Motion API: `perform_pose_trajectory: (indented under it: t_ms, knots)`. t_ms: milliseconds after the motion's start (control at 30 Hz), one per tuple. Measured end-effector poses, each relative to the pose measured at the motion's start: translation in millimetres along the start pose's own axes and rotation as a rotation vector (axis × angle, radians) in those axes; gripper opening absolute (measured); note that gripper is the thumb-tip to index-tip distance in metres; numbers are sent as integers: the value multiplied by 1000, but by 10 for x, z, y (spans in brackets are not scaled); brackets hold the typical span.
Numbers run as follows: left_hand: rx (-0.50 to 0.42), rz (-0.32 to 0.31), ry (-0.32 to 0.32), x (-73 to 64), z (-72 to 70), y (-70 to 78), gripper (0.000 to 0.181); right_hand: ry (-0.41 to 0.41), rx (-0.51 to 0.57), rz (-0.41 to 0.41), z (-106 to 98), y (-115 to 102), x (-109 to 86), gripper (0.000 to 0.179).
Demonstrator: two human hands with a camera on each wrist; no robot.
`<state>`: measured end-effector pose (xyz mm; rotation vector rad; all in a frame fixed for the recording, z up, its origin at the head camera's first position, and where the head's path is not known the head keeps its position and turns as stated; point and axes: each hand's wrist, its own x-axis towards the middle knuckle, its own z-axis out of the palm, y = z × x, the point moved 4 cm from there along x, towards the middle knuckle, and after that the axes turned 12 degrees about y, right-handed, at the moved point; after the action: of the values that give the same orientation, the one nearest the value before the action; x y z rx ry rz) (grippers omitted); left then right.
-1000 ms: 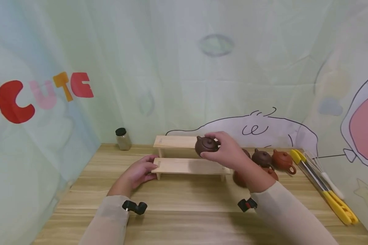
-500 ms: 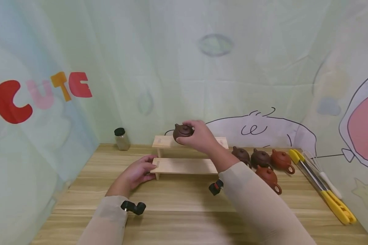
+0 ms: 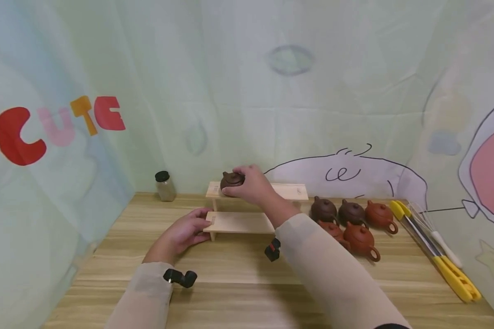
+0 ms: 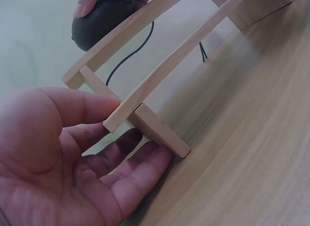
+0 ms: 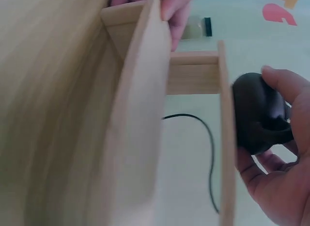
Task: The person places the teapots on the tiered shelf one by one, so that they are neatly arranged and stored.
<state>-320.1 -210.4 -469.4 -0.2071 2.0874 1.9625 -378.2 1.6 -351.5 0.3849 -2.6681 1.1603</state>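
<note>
A small dark brown teapot (image 3: 229, 181) is at the left part of the upper step of a two-step wooden display stand (image 3: 238, 223). My right hand (image 3: 253, 185) grips it from the right, thumb in front and fingers behind. In the right wrist view the teapot (image 5: 259, 112) sits right at the upper board, its handle toward the palm. At the stand's left end, my left hand (image 3: 188, 231) holds the lower step. The left wrist view shows that thumb on the board's end and the other fingers underneath, by the leg (image 4: 162, 131).
Right of the stand are several more small teapots, dark brown ones (image 3: 351, 212) and reddish ones (image 3: 360, 240). Farther right lie yellow-ended tongs (image 3: 434, 251) and a whisk (image 3: 444, 246). A black-lidded jar (image 3: 165, 187) stands at the back left, before a printed curtain (image 3: 230, 91).
My right hand has carried the dark teapot leftward, from over the stand's right part up and down to the upper step's left part. The left hand has stayed on the stand.
</note>
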Motion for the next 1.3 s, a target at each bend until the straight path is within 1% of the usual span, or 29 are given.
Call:
perform_pose_trajectory:
  t_ms: [100,200,333,400,500,600,767,867,967,1067,1133,1233,1300]
  knots:
    - [-5,0,-2,5,-8,0,63,16,-24,14,38,11,-6,76]
    - [-6,-3,2,13,-3,4,62,30,-24,22,47,18,-13,78]
    - [-6,-4,6,9,-4,5,62,28,-39,30,39,16,-40,80]
    - [-7,-3,7,2,-15,3,62,32,-52,31,8,1,-71,80]
    - [-9,1,9,-2,-34,-3,63,45,-47,18,-99,-22,-160,78]
    - [-13,5,6,-6,-30,-6,63,56,-11,3,-259,-24,-323,73]
    - [-32,2,0,-15,2,1,63,56,59,-7,-523,44,-730,66]
    - [-37,-3,9,-22,0,-9,63,48,99,-16,-635,130,-960,62]
    - [-33,-6,18,-29,-1,-24,63,59,113,11,-744,270,-1161,57]
    - [-31,-9,9,-23,19,-34,64,105,79,19,-876,448,-1349,52]
    - [-32,-12,4,-12,31,-34,65,142,35,1,-969,565,-1460,49]
    - [-29,-15,18,-6,22,-25,65,179,-12,-36,-1104,714,-1603,47]
    - [-28,-17,33,-2,5,-20,65,190,-31,-36,-1184,812,-1678,46]
